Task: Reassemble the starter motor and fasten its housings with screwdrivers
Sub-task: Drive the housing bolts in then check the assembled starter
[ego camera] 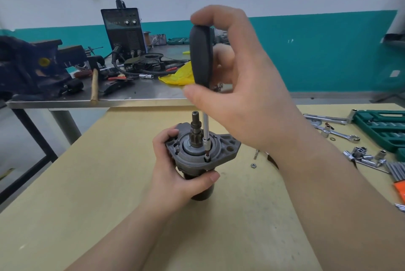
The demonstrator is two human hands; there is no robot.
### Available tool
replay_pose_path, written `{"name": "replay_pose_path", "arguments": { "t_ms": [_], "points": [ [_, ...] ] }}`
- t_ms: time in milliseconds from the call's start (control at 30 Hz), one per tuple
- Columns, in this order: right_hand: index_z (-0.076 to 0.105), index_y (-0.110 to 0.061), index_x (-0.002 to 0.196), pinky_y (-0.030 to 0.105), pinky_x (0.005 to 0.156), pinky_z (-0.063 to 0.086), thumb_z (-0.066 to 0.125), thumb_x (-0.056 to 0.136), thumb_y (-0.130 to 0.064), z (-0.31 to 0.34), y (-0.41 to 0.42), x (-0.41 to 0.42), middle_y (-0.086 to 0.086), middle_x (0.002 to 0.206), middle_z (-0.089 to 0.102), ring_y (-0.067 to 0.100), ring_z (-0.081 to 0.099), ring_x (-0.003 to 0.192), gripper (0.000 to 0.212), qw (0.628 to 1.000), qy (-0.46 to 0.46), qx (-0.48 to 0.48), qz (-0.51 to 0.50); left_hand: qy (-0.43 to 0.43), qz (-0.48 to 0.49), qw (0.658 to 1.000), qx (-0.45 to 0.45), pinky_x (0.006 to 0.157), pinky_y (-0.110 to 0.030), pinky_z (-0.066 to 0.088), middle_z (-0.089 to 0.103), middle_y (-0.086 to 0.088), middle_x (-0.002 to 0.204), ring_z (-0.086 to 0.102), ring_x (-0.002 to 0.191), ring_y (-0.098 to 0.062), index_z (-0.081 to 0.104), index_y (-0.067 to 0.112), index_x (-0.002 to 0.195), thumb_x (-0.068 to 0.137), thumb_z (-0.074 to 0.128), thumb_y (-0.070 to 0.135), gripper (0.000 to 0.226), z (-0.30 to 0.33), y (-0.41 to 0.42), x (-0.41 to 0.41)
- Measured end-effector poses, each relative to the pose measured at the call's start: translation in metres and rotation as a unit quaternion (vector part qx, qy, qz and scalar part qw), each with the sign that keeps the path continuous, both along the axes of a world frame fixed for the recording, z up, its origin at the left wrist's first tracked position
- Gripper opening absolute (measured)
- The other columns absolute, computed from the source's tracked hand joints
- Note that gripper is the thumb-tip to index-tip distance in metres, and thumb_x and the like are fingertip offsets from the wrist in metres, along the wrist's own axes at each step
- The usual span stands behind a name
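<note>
With the starter motor [198, 156] upright on the surface [109, 183], held by the left hand [175, 167], the right hand's [236, 78] grip around the screwdriver [202, 78] risked tilting, likely slipping its bit off the housing screw [207, 158].

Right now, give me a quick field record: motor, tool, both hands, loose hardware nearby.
motor: starter motor upright on the wooden table, shaft up
tool: screwdriver vertical, tip in a housing screw hole
left hand: grips the motor housing
right hand: holds the screwdriver handle
loose hardware: nut on the table right of the motor
</note>
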State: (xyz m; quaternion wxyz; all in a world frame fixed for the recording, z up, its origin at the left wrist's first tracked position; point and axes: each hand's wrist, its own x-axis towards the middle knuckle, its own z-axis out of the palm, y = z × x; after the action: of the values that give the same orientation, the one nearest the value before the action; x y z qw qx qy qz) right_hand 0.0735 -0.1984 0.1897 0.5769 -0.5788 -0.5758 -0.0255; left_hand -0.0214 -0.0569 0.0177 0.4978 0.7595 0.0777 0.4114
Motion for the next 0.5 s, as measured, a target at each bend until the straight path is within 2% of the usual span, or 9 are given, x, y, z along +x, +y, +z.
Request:
{"name": "replay_pose_path", "arguments": {
  "t_ms": [133,233,367,500],
  "points": [
    [0.056,-0.023,0.133,0.049,0.083,0.065,0.061,0.097,-0.001,0.008,0.004,0.001,0.003,0.105,0.072,0.026,0.077,0.09,0.043,0.998,0.053,0.025,0.039,-0.002,-0.003,1.0,0.005,0.106,-0.022,0.05,0.045,0.001,0.154,0.059,0.135,-0.015,0.037,0.05,0.132,0.057,0.095,0.034,0.096,-0.001,0.001,-0.001],
    [0.055,-0.022,0.136,0.048,0.082,0.066,0.058,0.099,0.002,0.004,0.005,0.001,0.003,0.111,0.07,0.022,0.078,0.089,0.044,0.996,0.054,0.043,0.052,0.005,-0.007,1.0,0.0,0.108,-0.026,0.051,0.045,0.006,0.155,0.059,0.135,-0.014,0.037,0.05,0.133,0.057,0.095,0.034,0.097,-0.001,0.001,-0.001],
    [0.05,-0.031,0.145,0.049,0.075,0.065,0.076,0.094,-0.008,-0.002,0.008,0.002,-0.01,0.101,0.062,0.02,0.07,0.084,0.062,0.996,0.03,0.067,0.041,0.013,-0.002,1.0,-0.01,0.108,-0.04,0.049,0.048,0.005,0.152,0.062,0.132,-0.015,0.036,0.048,0.136,0.055,0.096,0.035,0.101,-0.002,0.005,0.0],
    [0.058,-0.04,0.135,0.046,0.073,0.066,0.078,0.094,-0.019,-0.005,0.01,0.003,-0.019,0.097,0.063,0.019,0.069,0.085,0.05,0.996,0.036,0.083,0.014,0.025,-0.005,1.0,-0.009,0.107,-0.037,0.052,0.052,0.011,0.147,0.063,0.131,-0.016,0.034,0.044,0.14,0.055,0.097,0.033,0.105,-0.003,0.008,-0.001]
  ]
}}
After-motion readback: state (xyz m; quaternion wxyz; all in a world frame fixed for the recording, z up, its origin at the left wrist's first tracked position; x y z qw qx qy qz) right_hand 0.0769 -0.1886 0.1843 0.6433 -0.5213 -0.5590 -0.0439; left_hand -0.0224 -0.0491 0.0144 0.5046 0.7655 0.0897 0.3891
